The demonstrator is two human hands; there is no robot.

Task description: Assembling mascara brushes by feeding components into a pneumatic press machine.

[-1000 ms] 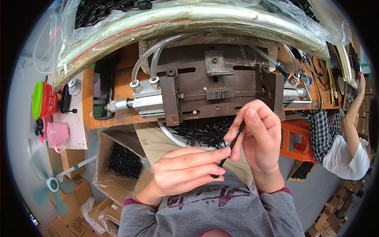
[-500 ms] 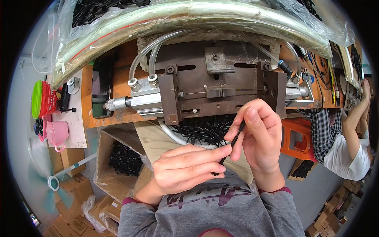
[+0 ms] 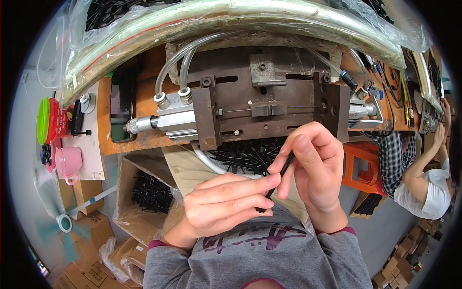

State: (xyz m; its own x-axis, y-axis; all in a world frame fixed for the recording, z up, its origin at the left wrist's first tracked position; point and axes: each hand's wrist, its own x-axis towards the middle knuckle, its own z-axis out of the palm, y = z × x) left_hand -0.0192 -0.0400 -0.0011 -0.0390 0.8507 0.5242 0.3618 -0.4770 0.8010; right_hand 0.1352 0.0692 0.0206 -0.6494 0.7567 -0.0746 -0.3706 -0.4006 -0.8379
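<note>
Between my two hands, in front of my chest, is a thin black rod-like piece (image 3: 287, 164), tilted with its upper end to the right. My right hand (image 3: 315, 166) pinches its upper part between thumb and fingers. Fingers of my left hand (image 3: 228, 200) are closed around its lower part, and another black end (image 3: 260, 210) shows under them. Just beyond my hands stands a brown metal fixture (image 3: 240, 91), with a thin rod across it through a small central block (image 3: 268, 110). A heap of thin black pieces (image 3: 245, 156) lies below the fixture.
Silver pneumatic cylinders (image 3: 179, 120) with clear hoses flank the fixture on the orange bench (image 3: 108, 149). A cardboard box (image 3: 126, 207) of black pieces stands at left, near a spinning fan (image 3: 64, 223). To the right are an orange stool (image 3: 358, 166) and another person (image 3: 426, 188).
My right fingertips have slid slightly down and left along the black piece, so less of it shows. My left hand has barely moved.
</note>
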